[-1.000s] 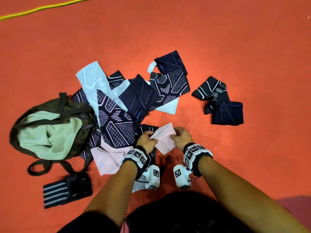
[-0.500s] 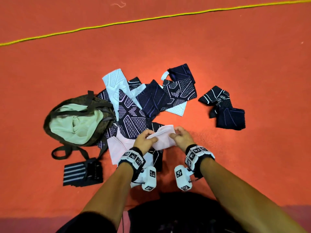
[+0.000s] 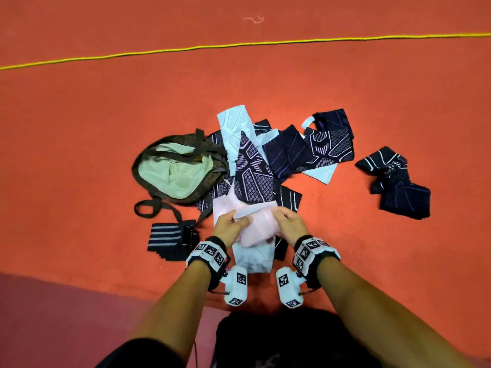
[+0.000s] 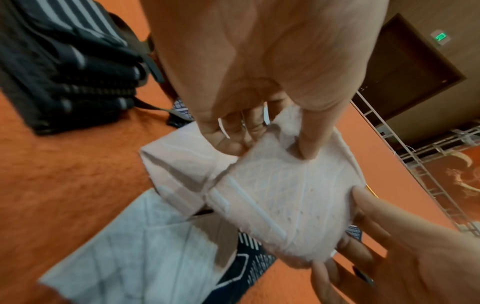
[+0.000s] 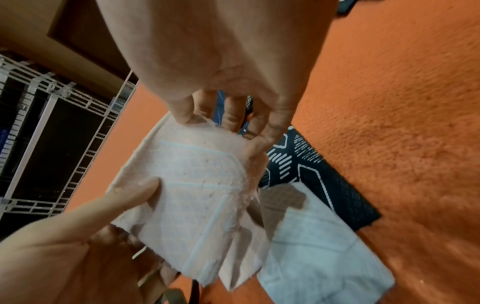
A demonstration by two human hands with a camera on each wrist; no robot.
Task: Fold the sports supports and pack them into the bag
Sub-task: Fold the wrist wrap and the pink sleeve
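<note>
A pale pink support (image 3: 259, 225) is held above the orange floor (image 3: 106, 128) — its left edge is pinched between the thumb and curled fingers of the left hand (image 3: 229, 226), its right edge likewise by the right hand (image 3: 291, 225). The open olive bag (image 3: 178, 170) is seen at 10 o'clock from the hands. Dark patterned supports (image 3: 305, 152) are heaped at 12 o'clock — a folded dark pair (image 3: 396, 187) lies apart at 2 o'clock.

pink support (image 3: 259, 228) folded over, held lower
</note>
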